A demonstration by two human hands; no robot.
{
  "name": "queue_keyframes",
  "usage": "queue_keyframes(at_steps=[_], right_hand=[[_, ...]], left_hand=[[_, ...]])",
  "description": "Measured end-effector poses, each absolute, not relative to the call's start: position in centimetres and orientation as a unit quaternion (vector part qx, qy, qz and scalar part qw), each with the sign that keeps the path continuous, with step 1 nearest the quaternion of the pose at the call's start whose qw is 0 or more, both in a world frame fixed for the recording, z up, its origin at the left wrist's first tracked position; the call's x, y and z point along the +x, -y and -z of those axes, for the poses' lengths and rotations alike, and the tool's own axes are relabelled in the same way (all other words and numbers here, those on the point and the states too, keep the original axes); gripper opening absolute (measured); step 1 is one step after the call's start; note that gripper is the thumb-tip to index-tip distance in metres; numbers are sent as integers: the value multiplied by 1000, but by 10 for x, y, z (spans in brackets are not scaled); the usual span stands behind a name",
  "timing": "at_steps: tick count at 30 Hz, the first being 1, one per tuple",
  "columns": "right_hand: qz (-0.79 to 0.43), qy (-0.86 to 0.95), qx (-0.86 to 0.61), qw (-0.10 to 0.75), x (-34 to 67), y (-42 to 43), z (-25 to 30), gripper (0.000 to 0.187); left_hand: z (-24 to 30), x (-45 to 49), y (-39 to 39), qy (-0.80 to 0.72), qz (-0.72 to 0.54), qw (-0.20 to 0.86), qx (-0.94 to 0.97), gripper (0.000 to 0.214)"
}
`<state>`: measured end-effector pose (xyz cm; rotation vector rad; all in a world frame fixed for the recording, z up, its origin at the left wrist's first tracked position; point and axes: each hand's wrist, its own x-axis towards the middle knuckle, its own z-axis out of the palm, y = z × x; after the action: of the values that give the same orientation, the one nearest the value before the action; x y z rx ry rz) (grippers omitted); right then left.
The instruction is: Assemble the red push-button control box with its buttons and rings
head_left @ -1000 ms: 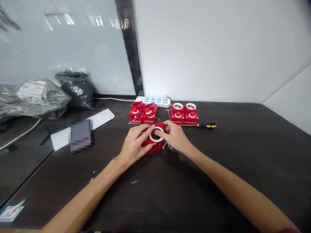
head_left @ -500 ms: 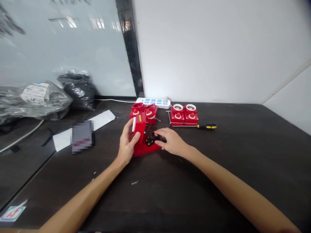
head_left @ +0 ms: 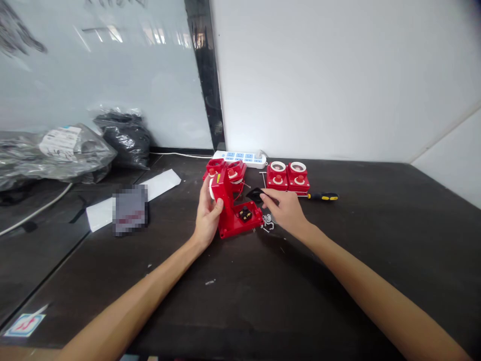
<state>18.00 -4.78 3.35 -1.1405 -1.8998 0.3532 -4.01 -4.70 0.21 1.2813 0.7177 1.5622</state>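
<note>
- Left hand (head_left: 208,218): clamped on an opened red push-button housing (head_left: 229,193). The thumb lies across the housing's side, with the fingers wrapped behind it.
- Housing position: directly in front of the power strip (head_left: 240,159), resting on the dark workbench (head_left: 338,281). One section stands upright and the other lies flat.
- Flat section: carries an exposed black terminal block (head_left: 245,214).
- Right hand (head_left: 285,210): fingers slightly spread, with the tips at a flat black piece (head_left: 255,194), front-right of the power strip. Whether that piece is gripped or only touched cannot be determined.
- Loose parts: small bent wire pieces (head_left: 267,221) lie farther forward, just below the right hand.
- Other units: two red push-button boxes (head_left: 288,176) sit right of the power strip, with a yellow-and-black screwdriver (head_left: 323,196) beyond them. More red boxes (head_left: 224,170) stand just in front of the strip, behind the held housing.
</note>
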Motion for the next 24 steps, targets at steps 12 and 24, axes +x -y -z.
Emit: queue_keyframes(at_steps=[12,24], right_hand=[[130,885,-278,351,167,54,-13,32],[7,853,-316,415,160,58,-12,23]], left_hand=[[-5,-48,57,-316,-673,502,441,54],[3,-53,54,-345,-652,458,495,57]])
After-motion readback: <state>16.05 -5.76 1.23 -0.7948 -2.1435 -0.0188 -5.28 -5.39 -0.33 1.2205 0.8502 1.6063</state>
